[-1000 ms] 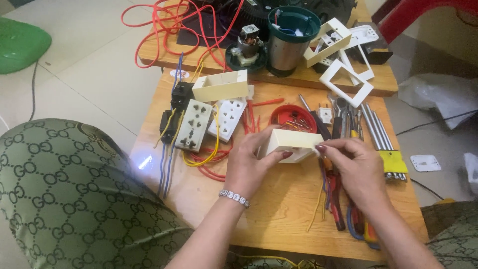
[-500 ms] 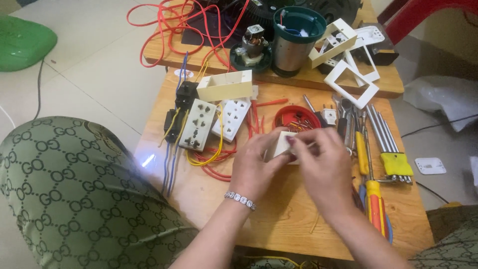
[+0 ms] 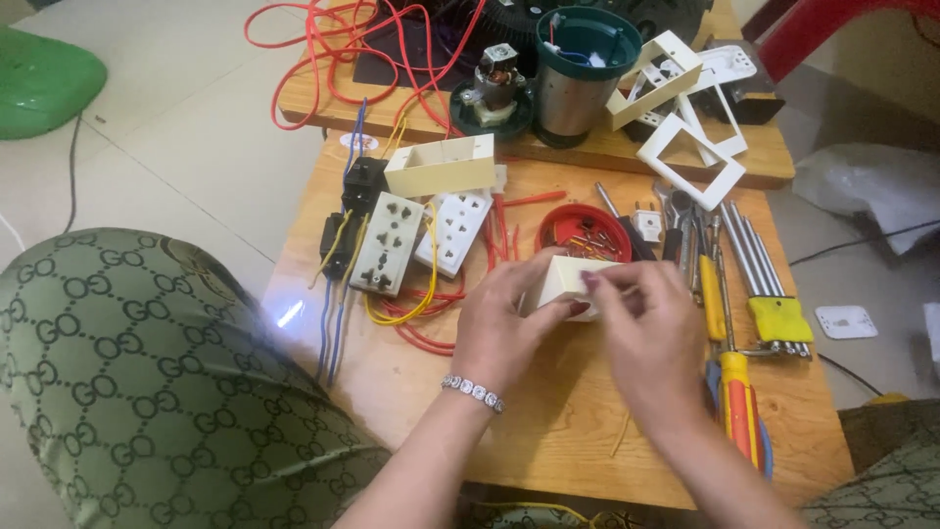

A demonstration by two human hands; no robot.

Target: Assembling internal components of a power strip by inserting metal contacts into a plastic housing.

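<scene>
While both hands' fingers grip cream box [image 3: 566, 279], red dish [image 3: 580, 231] sits just behind.

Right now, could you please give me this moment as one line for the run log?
left hand: grips cream box | right hand: fingers on box top | red dish: behind box | screwdrivers: right of hands

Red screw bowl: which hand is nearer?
Right. The right hand sits just below the red screw bowl, its fingers near the rim; the left hand lies lower-left, farther off.
</scene>
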